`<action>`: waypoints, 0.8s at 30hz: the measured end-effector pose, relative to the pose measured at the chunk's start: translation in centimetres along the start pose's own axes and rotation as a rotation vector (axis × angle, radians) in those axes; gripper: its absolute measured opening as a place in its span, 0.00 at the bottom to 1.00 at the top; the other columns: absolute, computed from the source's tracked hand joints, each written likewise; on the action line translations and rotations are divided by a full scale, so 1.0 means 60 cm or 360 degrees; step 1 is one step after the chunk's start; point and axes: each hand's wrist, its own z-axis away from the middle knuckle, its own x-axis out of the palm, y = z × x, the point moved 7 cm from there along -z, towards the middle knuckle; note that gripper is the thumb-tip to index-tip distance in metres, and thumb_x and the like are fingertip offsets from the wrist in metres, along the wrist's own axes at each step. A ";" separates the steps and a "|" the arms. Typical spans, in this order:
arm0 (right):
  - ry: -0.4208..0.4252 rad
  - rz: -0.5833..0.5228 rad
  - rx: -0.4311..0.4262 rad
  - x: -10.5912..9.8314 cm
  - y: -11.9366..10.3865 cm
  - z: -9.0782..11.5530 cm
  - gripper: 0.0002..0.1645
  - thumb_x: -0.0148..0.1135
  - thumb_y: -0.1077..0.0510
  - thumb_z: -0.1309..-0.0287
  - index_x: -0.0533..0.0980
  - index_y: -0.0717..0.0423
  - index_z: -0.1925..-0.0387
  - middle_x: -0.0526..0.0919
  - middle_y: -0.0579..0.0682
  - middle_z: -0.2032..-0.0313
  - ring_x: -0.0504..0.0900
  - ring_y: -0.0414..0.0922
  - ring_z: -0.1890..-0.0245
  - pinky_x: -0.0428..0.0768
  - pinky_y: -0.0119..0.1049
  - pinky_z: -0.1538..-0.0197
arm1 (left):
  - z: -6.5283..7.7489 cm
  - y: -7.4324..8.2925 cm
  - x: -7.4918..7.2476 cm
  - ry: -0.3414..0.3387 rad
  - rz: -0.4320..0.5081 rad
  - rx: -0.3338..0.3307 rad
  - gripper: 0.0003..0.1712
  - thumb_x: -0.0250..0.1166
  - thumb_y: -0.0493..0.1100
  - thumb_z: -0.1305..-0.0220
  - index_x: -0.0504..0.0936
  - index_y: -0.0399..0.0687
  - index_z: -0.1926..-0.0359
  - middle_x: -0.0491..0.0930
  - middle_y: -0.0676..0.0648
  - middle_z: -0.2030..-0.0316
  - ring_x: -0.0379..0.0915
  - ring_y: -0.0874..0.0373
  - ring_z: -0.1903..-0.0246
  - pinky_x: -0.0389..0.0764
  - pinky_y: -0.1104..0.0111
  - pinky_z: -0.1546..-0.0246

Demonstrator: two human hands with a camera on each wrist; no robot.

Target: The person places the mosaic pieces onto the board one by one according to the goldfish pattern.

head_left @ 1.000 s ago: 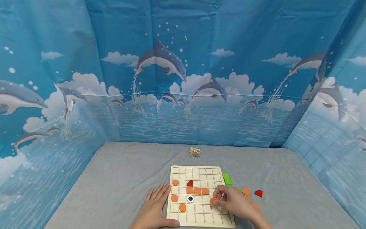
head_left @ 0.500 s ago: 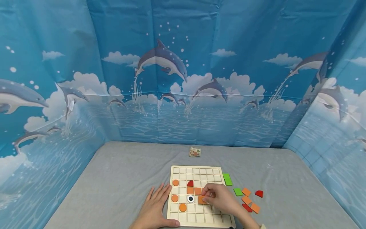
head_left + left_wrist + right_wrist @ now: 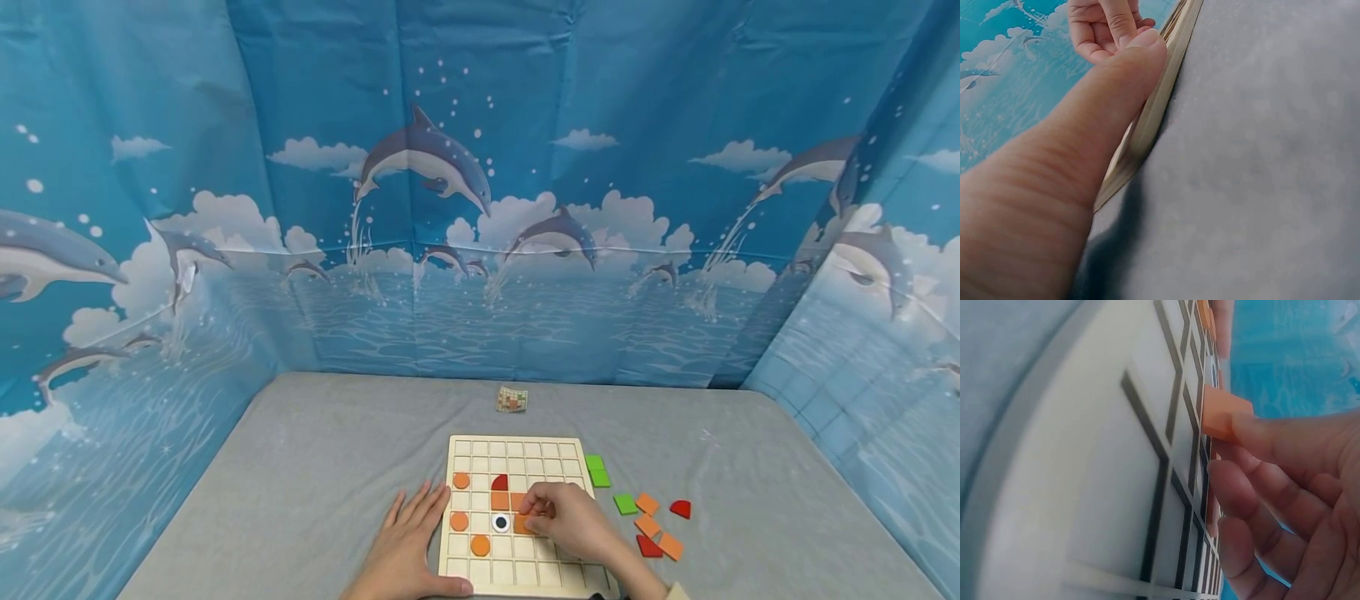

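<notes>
A pale wooden grid board (image 3: 504, 573) lies on the grey cloth. My right hand (image 3: 566, 521) pinches an orange square tile (image 3: 1219, 406) between thumb and fingers. In the right wrist view that tile is tilted, one edge right at the grid. In the head view it overlaps the cell just right of a white disc with a black centre (image 3: 501, 523). Above it sits a row of orange squares (image 3: 499, 501), partly hidden by my fingers, with a red quarter-circle (image 3: 500, 482) over its left end. My left hand (image 3: 405, 542) rests spread along the board's left edge, thumb at the lower-left corner.
Orange round pieces (image 3: 480, 546) sit in the board's left columns. Right of the board lie green tiles (image 3: 597, 471), loose orange squares (image 3: 671, 547) and red quarter-circles (image 3: 680, 508). A small patterned card (image 3: 512, 400) lies beyond the board. A dolphin-print curtain (image 3: 480, 317) surrounds the table.
My right hand has carried the orange tile leftward over the board to beside the white disc, uncovering loose tiles at the right. The left hand has stayed at the board's edge.
</notes>
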 end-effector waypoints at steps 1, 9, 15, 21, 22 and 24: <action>-0.0003 -0.0001 -0.0001 0.000 0.000 0.000 0.09 0.70 0.63 0.49 0.79 0.46 0.73 0.75 0.35 0.78 0.70 0.35 0.79 0.70 0.31 0.75 | 0.000 0.000 0.000 -0.0001 0.0001 -0.0001 0.72 0.57 0.85 0.65 0.52 0.46 0.26 0.53 0.48 0.29 0.41 0.50 0.29 0.39 0.47 0.35; -0.0002 0.0017 0.0037 0.001 -0.001 -0.001 0.10 0.70 0.64 0.51 0.79 0.46 0.74 0.75 0.35 0.78 0.69 0.36 0.80 0.69 0.32 0.76 | 0.001 0.002 -0.001 -0.0006 0.0017 -0.0004 0.72 0.58 0.85 0.65 0.52 0.46 0.26 0.53 0.48 0.29 0.41 0.49 0.29 0.38 0.48 0.35; 0.0022 0.0100 0.0049 -0.001 -0.003 -0.005 0.09 0.71 0.63 0.51 0.80 0.45 0.76 0.74 0.35 0.77 0.70 0.35 0.78 0.69 0.32 0.74 | 0.001 0.001 -0.001 0.0001 0.0026 -0.0006 0.72 0.58 0.85 0.65 0.52 0.45 0.26 0.53 0.48 0.29 0.41 0.49 0.29 0.38 0.48 0.35; 0.0049 0.0185 0.0043 -0.004 -0.006 -0.006 0.08 0.71 0.61 0.51 0.80 0.44 0.76 0.74 0.34 0.77 0.70 0.33 0.77 0.70 0.32 0.73 | 0.001 0.002 -0.002 -0.0003 0.0024 -0.0012 0.73 0.58 0.85 0.66 0.53 0.46 0.26 0.53 0.48 0.29 0.41 0.49 0.29 0.39 0.47 0.35; 0.0054 0.0195 0.0042 -0.004 -0.006 -0.006 0.08 0.71 0.61 0.51 0.80 0.44 0.76 0.73 0.34 0.77 0.70 0.33 0.77 0.70 0.32 0.73 | 0.000 0.002 -0.002 -0.0006 0.0024 -0.0014 0.73 0.58 0.85 0.66 0.53 0.46 0.26 0.53 0.48 0.29 0.41 0.49 0.29 0.39 0.47 0.35; 0.0065 0.0211 0.0039 -0.004 -0.005 -0.006 0.08 0.72 0.60 0.51 0.80 0.45 0.76 0.73 0.35 0.76 0.70 0.33 0.77 0.69 0.32 0.73 | 0.000 0.002 -0.002 -0.0009 0.0019 -0.0015 0.73 0.58 0.85 0.66 0.53 0.46 0.26 0.53 0.48 0.29 0.42 0.49 0.29 0.39 0.47 0.35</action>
